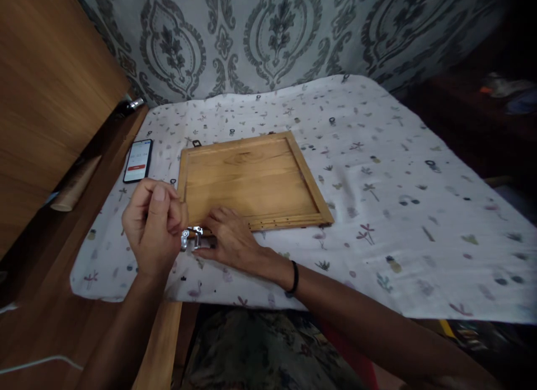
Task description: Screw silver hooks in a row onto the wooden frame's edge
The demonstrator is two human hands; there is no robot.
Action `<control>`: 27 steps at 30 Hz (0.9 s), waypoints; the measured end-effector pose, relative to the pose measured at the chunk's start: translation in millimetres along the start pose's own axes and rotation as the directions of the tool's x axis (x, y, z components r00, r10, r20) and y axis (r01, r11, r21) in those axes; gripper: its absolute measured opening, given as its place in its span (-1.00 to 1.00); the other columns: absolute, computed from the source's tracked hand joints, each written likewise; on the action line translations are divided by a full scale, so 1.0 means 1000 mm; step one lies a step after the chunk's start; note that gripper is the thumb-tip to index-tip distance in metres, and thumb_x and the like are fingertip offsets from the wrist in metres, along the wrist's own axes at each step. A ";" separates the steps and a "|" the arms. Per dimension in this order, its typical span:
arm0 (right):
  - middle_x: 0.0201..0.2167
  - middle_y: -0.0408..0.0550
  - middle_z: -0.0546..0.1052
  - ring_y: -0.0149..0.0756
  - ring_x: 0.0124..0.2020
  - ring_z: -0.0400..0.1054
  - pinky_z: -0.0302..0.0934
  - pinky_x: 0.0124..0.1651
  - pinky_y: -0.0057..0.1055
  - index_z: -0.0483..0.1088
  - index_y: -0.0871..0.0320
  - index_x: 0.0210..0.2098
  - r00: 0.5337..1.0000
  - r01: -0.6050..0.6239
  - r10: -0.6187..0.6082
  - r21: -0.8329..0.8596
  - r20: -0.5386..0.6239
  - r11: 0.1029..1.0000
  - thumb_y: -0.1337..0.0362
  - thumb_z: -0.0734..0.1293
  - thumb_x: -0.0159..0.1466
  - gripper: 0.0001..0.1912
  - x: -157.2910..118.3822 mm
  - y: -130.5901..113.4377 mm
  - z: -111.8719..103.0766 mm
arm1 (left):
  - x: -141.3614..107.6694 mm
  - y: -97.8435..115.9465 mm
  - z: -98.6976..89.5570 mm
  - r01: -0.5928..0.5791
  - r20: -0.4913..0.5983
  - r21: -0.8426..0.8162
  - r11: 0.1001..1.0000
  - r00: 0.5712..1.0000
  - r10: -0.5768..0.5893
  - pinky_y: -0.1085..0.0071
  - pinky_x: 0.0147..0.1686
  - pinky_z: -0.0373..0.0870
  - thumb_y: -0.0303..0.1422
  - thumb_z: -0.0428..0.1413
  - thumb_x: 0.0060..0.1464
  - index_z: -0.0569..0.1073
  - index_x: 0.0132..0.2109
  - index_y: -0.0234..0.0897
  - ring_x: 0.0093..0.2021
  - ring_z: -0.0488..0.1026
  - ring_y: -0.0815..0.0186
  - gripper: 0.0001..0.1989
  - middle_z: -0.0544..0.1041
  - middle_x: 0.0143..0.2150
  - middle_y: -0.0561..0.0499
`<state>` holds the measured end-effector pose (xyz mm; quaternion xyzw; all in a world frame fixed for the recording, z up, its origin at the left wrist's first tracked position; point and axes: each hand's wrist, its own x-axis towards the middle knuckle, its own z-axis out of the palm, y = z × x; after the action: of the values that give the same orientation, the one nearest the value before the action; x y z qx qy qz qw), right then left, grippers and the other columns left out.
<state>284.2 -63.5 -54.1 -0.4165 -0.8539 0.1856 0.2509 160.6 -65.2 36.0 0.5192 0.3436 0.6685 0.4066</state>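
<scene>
A framed wooden panel (247, 180) lies flat on a white patterned cloth (377, 211). At its near left corner is a small shiny metal hinge (197, 237). My right hand (229, 236) rests at the panel's near edge, its fingers and thumb pinched round the hinge. Just left of it, my left hand (154, 222) is raised above the cloth with the fingers curled in and the thumb on top. Whatever that fist may hold is hidden. Small dark holes dot the near rail of the panel.
A phone (138, 160) with a lit screen lies left of the panel. Further left are a brown tube-like object (75, 188) and a tall wooden surface (54, 71). Patterned fabric (272, 37) hangs behind. A white cable (42, 363) runs at the lower left.
</scene>
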 end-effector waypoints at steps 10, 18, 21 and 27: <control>-0.15 0.08 0.51 -0.07 -0.07 0.33 0.25 -0.01 -0.17 0.53 0.26 -0.11 1.000 -0.007 0.006 0.038 0.008 0.999 -0.11 0.53 0.22 -0.46 -0.001 -0.001 0.000 | 0.011 -0.002 -0.007 0.115 0.348 -0.060 0.992 0.934 -0.087 0.59 -0.71 -0.09 -0.24 0.23 0.29 0.51 -0.30 -0.24 -0.71 -0.16 0.56 -0.78 0.02 -0.66 0.26; -0.14 0.09 0.53 -0.07 -0.08 0.36 0.25 0.00 -0.17 0.55 0.25 -0.10 1.000 0.004 -0.004 0.053 0.006 0.999 -0.09 0.55 0.21 -0.47 0.000 0.000 -0.001 | 0.043 -0.013 -0.027 0.350 0.604 -0.145 0.926 0.772 -0.197 0.63 -0.76 -0.14 -0.25 0.20 0.29 0.51 -0.32 -0.23 -0.73 -0.30 0.58 -0.78 -0.13 -0.67 0.30; -0.15 0.09 0.53 -0.07 -0.08 0.35 0.25 -0.01 -0.18 0.55 0.23 -0.12 0.999 0.005 -0.006 0.033 0.032 0.999 -0.12 0.54 0.21 -0.47 0.001 0.000 -0.002 | 0.037 -0.011 -0.025 0.243 0.414 -0.045 0.969 0.887 -0.203 0.57 -0.72 0.06 -0.16 0.25 0.26 0.53 -0.29 -0.24 -0.72 -0.01 0.51 -0.75 0.10 -0.68 0.23; -0.18 0.09 0.51 -0.06 -0.09 0.34 0.25 -0.04 -0.18 0.54 0.27 -0.12 0.999 -0.012 0.012 0.003 0.041 1.000 -0.18 0.51 0.20 -0.40 0.001 -0.001 -0.002 | 0.009 -0.005 -0.003 0.079 -0.055 0.029 0.996 0.995 -0.077 0.52 -0.67 0.04 -0.19 0.30 0.22 0.50 -0.36 -0.24 -0.64 0.09 0.48 -0.73 0.19 -0.62 0.17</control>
<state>284.1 -62.6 -52.0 -0.4174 -0.8559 0.1973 0.2329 157.1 -55.0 34.6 0.4934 0.3850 0.6605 0.4147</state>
